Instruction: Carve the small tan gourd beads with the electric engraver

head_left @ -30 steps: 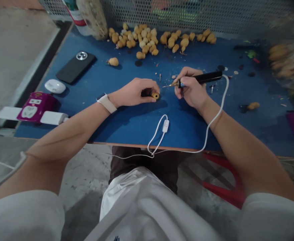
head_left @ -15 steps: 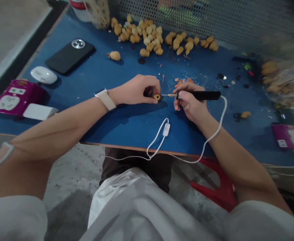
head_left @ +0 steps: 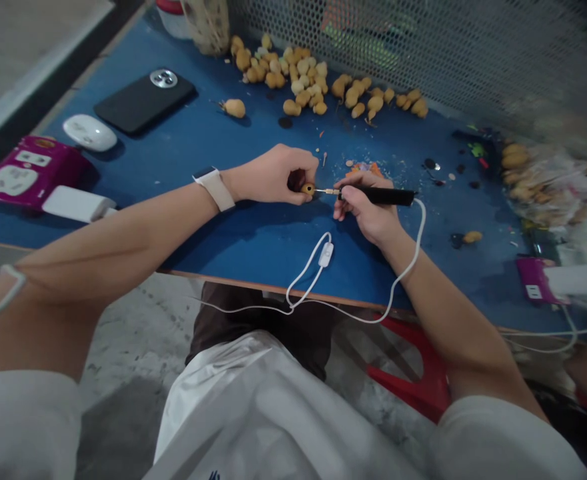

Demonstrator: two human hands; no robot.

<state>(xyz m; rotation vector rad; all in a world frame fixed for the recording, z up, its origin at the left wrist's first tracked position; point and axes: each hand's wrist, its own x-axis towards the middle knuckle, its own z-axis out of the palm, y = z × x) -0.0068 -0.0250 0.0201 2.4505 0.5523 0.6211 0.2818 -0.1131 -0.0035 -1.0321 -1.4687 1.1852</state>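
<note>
My left hand (head_left: 276,177) is closed, pinching a small tan gourd (head_left: 306,189) between thumb and fingertips. A dark round hole in the gourd faces right, and the rest of it is mostly hidden by my fingers. My right hand (head_left: 373,217) grips the black handle of a soldering iron (head_left: 393,195) like a pen. Its thin metal tip points left and reaches the gourd at the hole; I cannot tell how far in it goes. From the handle's end a white cord (head_left: 420,233) runs down to an inline switch (head_left: 326,255) on the blue table (head_left: 253,243).
Many small gourds (head_left: 301,77) lie along the mesh panel (head_left: 423,53). A single gourd (head_left: 234,108), a black phone (head_left: 146,100), a white case (head_left: 90,133) and a purple power socket (head_left: 28,175) are left. Orange scraps (head_left: 366,169) lie beyond my right hand; a plastic bag (head_left: 548,190) sits right.
The soldering iron's tip has come left, from just beside the gourd to its hole. Both hands keep their grip. The whole view has shifted slightly.
</note>
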